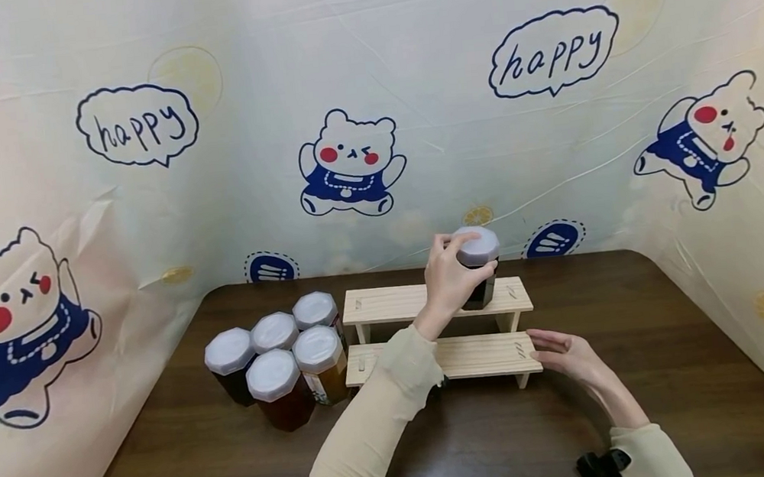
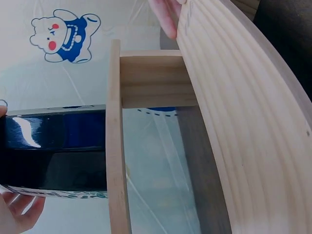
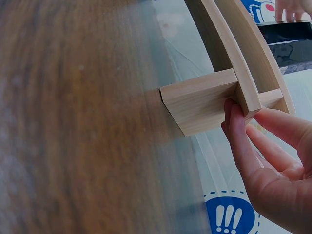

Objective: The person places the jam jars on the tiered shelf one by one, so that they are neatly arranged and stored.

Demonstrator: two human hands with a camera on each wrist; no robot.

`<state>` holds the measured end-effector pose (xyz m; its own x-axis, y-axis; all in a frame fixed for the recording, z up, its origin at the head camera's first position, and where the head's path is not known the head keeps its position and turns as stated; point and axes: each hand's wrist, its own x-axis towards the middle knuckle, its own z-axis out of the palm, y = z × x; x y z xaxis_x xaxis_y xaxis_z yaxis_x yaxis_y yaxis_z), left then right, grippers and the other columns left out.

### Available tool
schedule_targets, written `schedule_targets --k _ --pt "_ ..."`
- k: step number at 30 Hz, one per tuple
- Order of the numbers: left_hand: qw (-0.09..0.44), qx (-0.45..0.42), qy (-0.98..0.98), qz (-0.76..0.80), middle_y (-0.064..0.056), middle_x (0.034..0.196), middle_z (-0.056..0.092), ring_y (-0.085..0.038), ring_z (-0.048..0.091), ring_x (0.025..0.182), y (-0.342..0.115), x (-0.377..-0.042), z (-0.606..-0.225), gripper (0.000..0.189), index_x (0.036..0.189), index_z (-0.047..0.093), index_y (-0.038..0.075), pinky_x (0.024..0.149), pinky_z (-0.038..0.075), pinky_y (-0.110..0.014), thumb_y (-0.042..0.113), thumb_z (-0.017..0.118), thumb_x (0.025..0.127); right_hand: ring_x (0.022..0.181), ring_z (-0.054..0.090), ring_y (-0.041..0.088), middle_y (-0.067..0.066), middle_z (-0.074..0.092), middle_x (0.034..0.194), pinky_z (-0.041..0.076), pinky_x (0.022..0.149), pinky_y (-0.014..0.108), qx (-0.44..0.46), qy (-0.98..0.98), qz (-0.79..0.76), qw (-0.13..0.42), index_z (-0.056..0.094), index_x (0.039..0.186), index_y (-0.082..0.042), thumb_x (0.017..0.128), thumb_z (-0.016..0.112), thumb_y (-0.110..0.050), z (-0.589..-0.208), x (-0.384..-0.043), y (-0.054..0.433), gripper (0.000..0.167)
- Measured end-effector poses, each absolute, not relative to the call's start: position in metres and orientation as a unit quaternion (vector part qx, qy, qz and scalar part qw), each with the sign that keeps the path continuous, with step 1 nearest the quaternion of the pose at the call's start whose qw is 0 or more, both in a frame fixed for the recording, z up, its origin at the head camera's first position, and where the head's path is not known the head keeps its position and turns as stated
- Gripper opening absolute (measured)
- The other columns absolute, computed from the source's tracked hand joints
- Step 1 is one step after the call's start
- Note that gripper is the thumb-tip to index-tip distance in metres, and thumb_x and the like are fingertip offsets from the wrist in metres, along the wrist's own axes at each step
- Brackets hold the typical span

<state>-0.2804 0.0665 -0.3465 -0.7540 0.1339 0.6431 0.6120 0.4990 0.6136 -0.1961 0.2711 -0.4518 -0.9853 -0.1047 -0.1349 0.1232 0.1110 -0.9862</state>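
My left hand (image 1: 446, 274) grips a dark jar (image 1: 479, 296) with a white octagonal lid by its upper part. This jar stands upright at the right end of the upper board (image 1: 395, 302) of a two-step wooden rack. In the left wrist view the dark glossy side of the jar (image 2: 53, 151) meets the board's edge. My right hand (image 1: 576, 362) pinches the right end of the lower board (image 1: 479, 357). The right wrist view shows its thumb and fingers around that board's corner, beside the rack's leg (image 3: 200, 102).
Several white-lidded jars stand close together left of the rack, among them a reddish-brown jar (image 1: 286, 405) and an amber jar (image 1: 330, 382). The brown wooden table (image 1: 485, 451) reaches back to a printed cloth (image 1: 405, 52) with cartoon bears, which also hangs on both sides.
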Motion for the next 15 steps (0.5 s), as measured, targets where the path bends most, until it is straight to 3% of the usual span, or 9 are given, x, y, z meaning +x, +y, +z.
schedule_targets --k 8,15 --pt "0.236 -0.242 -0.837 -0.429 -0.010 0.110 0.045 -0.022 0.052 0.096 0.063 -0.277 -0.345 0.051 0.115 0.056 0.021 0.074 0.047 -0.032 0.037 0.073 0.070 0.091 0.057 0.001 0.028 0.038 0.130 0.047 0.075 0.022 0.010 0.742 -0.664 0.085 0.034 0.130 0.010 0.082 0.061 -0.009 -0.452 -0.196 0.272 0.059" --pt "0.236 -0.247 -0.838 -0.425 -0.013 0.117 0.043 -0.025 0.052 0.100 0.057 -0.269 -0.343 0.046 0.117 0.056 0.018 0.077 0.046 -0.033 0.031 0.070 0.075 0.091 0.056 0.001 0.029 0.036 0.130 0.047 0.076 0.022 0.008 0.744 -0.662 0.089 0.033 0.131 0.010 0.083 0.061 -0.010 -0.453 -0.196 0.272 0.059"
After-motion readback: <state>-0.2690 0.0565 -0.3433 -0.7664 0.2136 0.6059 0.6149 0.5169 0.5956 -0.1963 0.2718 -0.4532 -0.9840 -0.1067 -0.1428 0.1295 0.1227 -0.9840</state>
